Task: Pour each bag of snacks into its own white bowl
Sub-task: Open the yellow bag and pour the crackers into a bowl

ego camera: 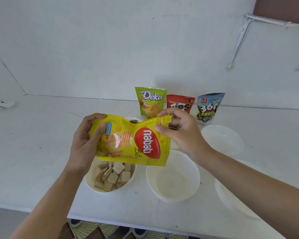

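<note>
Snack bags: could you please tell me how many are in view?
4: yellow bag held by left hand and right hand; green bag, red bag and blue bag standing by the wall.

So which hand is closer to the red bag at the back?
Right. The right hand, holding the yellow bag, is just in front of the red bag; the left hand grips the bag's other end, farther left.
</note>
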A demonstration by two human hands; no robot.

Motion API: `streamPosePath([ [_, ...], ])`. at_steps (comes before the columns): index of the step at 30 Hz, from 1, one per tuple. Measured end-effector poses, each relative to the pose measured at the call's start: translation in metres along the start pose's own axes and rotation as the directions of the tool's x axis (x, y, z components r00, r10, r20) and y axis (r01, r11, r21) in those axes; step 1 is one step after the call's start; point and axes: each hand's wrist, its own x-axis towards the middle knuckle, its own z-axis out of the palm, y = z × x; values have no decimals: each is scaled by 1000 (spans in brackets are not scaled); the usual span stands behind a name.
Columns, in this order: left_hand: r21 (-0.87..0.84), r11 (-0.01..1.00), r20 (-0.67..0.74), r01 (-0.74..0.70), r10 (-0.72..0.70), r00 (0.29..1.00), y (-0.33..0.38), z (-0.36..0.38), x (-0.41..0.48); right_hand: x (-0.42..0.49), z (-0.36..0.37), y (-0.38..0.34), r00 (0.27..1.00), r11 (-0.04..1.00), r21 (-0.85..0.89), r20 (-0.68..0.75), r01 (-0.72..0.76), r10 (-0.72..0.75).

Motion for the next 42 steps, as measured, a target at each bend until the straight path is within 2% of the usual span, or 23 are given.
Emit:
streamPosePath([
  [9, 82, 996, 29, -15, 12, 1000, 12, 16, -6, -17, -13, 24, 981, 976, 137, -73, -168, 179],
  [12, 159, 987, 45, -21, 14, 999, 15, 20, -5, -21, -14, 30, 966, 958, 171, -81, -230, 246],
  [19, 240, 971, 73, 1, -19, 997, 16, 24, -6, -29, -16, 43, 942, 934, 201, -97, -296, 320],
  [24, 240, 971, 82, 17, -37, 996, 18, 27, -7, -34, -19, 44, 942, 939, 184, -115, -291, 314],
  [34, 130, 990, 41, -52, 47, 998, 41, 23, -2, -24, -21, 15, 982, 984, 127, -132, -121, 138],
  [38, 152, 986, 77, -64, 53, 996, 48, 25, 1, -24, -22, 18, 977, 978, 149, -133, -148, 168],
  [42, 228, 973, 103, -38, 15, 995, 44, 30, -1, -29, -25, 34, 954, 953, 144, -100, -266, 282],
])
